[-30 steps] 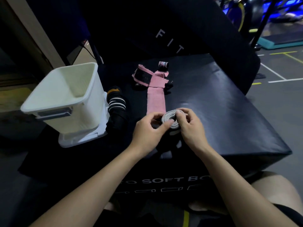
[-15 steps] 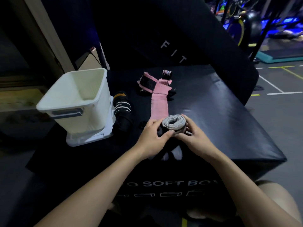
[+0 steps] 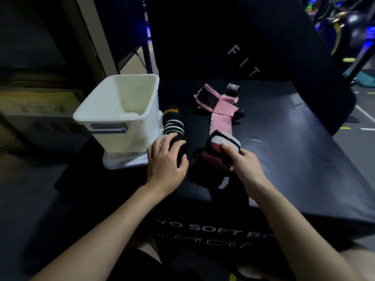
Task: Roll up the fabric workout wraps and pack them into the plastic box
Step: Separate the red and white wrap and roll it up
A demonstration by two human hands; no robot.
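Note:
A rolled grey and pink wrap sits in my right hand, which grips it from the right with the thumb on top. My left hand curls over the near end of a black wrap with white stripes that lies beside the white plastic box. An unrolled pink wrap stretches away from the roll across the black soft box. A small rolled wrap stands at the far end.
The white box stands on its lid at the left edge of the soft box. A black padded block marked FIT rises behind. Gym floor with painted lines lies to the right.
My left hand let go of the roll and moved left onto the striped black wrap. My right hand alone now holds the roll. The camera shifted, bringing the box nearer the centre.

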